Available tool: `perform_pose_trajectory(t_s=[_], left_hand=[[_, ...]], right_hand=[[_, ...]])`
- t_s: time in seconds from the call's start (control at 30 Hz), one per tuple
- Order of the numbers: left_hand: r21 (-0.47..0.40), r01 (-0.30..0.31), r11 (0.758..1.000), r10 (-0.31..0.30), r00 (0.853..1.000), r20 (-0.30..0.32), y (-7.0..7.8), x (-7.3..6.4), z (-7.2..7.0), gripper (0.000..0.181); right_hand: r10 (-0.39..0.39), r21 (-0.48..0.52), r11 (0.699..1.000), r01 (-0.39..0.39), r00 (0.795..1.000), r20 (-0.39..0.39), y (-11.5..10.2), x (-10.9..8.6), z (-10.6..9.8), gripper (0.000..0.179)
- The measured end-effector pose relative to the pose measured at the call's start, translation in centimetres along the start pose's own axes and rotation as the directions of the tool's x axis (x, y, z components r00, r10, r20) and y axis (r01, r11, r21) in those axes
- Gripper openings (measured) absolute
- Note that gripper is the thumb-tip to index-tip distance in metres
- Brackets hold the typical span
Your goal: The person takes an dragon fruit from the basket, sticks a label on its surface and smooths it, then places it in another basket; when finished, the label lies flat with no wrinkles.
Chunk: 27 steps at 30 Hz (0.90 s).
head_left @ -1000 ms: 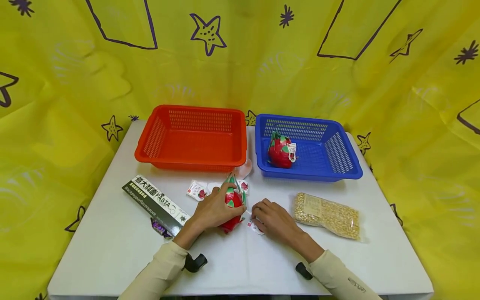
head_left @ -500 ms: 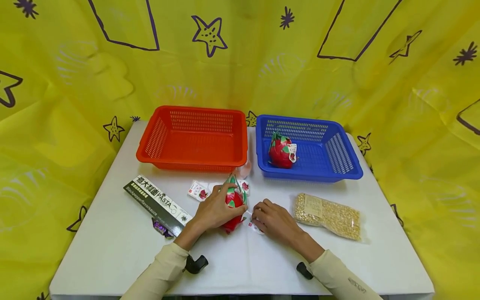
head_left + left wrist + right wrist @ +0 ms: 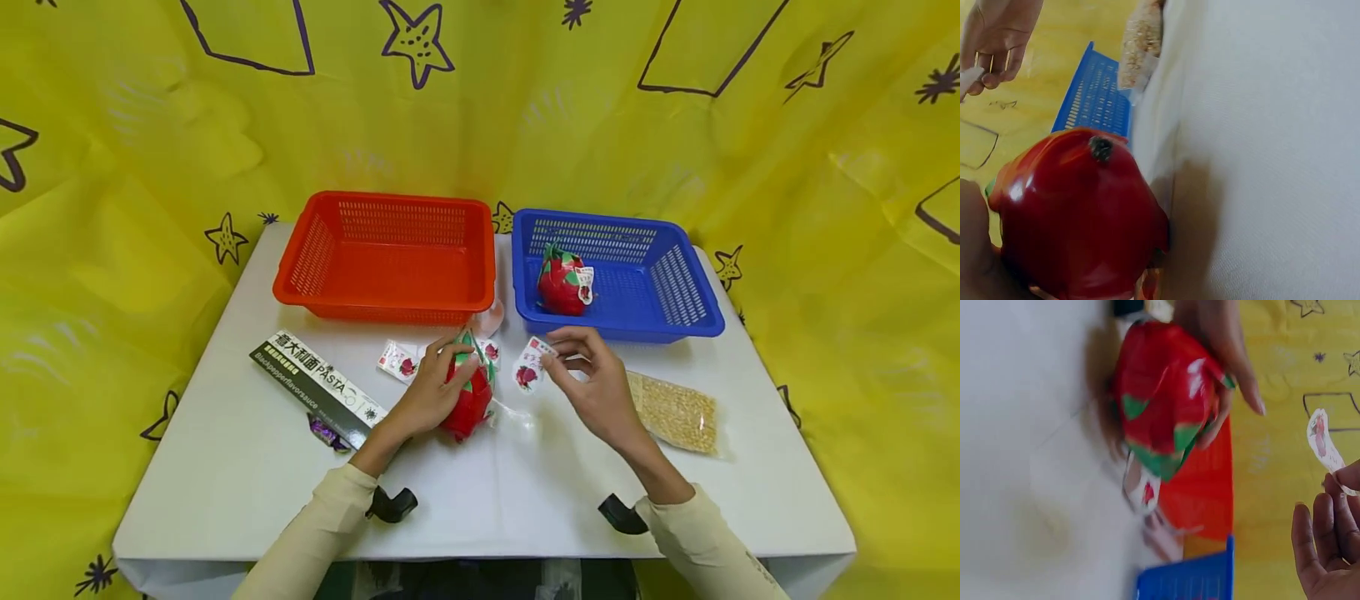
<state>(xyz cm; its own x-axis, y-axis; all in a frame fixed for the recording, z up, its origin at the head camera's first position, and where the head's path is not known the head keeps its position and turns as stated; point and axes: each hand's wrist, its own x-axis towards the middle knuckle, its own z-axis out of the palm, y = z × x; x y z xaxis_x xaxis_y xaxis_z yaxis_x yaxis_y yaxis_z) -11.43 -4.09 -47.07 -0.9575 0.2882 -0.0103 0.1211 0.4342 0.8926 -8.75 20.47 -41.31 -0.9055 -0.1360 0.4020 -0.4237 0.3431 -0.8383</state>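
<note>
In the head view my left hand (image 3: 427,392) grips a red dragon fruit (image 3: 468,404) with green scale tips, at the middle of the table. The fruit's stem end (image 3: 1102,150) faces the left wrist camera. My right hand (image 3: 600,392) pinches a white label (image 3: 528,367) printed with a dragon fruit between thumb and fingers, raised to the right of the fruit. In the right wrist view the label (image 3: 1322,440) curves up from the fingertips. Another white label (image 3: 398,361) lies left of the fruit, partly covered by my left hand. A clear plastic strip (image 3: 516,417) shows beside the fruit.
Behind stand a red basket (image 3: 405,312) and a blue basket (image 3: 622,332), which holds a labelled dragon fruit (image 3: 562,287). A pasta box (image 3: 318,387) and a purple wrapped piece (image 3: 327,433) lie left. A bag of yellow kernels (image 3: 675,412) lies right, partly behind my right hand.
My right hand has lifted from the table with the label in its fingers and moved up and to the right. My left hand stays on the dragon fruit. The head view has tilted slightly down.
</note>
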Motion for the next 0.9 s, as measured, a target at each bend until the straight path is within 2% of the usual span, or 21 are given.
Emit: perform_pose_trajectory(t_s=[0.07, 0.17, 0.23, 0.43, 0.5, 0.63, 0.73, 0.9], left_hand=[[-0.066, -0.011, 0.998, 0.011, 1.0, 0.0, -0.1, 0.4, -0.5, 0.05], [-0.145, -0.03, 0.989, 0.032, 0.999, 0.008, -0.2, 0.8, -0.8, 0.052], [-0.192, -0.031, 0.981, 0.037, 0.999, 0.028, 0.0, 0.9, -0.9, 0.055], [-0.216, 0.03, 0.976, -0.009, 0.995, 0.098, 0.0, 0.7, -1.4, 0.059], [-0.216, 0.035, 0.976, -0.011, 0.994, 0.113, -0.1, 0.6, -1.6, 0.059], [-0.225, -0.009, 0.974, 0.041, 0.99, 0.137, -0.3, 0.9, -1.7, 0.059], [-0.226, -0.036, 0.974, 0.072, 0.985, 0.157, -0.4, 1.1, -1.7, 0.059], [-0.227, 0.026, 0.973, 0.021, 0.979, 0.202, -0.5, 0.9, -1.8, 0.059]], right_hand=[[0.021, 0.02, 1.0, -0.022, 0.998, 0.057, -0.4, 0.5, 1.0, 0.032], [0.036, -0.008, 0.999, -0.035, 0.987, 0.158, 0.0, 0.5, 3.1, 0.034], [0.021, -0.033, 0.999, -0.015, 0.98, 0.197, 0.4, 0.1, 4.3, 0.034], [-0.061, -0.08, 0.993, 0.083, 0.966, 0.253, 0.3, -0.8, 6.2, 0.035], [-0.094, -0.123, 0.984, 0.13, 0.96, 0.264, 0.1, -1.0, 6.6, 0.035], [-0.16, -0.24, 0.944, 0.228, 0.949, 0.272, -0.1, -1.3, 7.3, 0.034], [-0.192, -0.289, 0.92, 0.266, 0.946, 0.261, -0.3, -1.3, 7.5, 0.034], [-0.222, -0.295, 0.911, 0.288, 0.946, 0.236, -0.9, -1.1, 7.6, 0.034]])
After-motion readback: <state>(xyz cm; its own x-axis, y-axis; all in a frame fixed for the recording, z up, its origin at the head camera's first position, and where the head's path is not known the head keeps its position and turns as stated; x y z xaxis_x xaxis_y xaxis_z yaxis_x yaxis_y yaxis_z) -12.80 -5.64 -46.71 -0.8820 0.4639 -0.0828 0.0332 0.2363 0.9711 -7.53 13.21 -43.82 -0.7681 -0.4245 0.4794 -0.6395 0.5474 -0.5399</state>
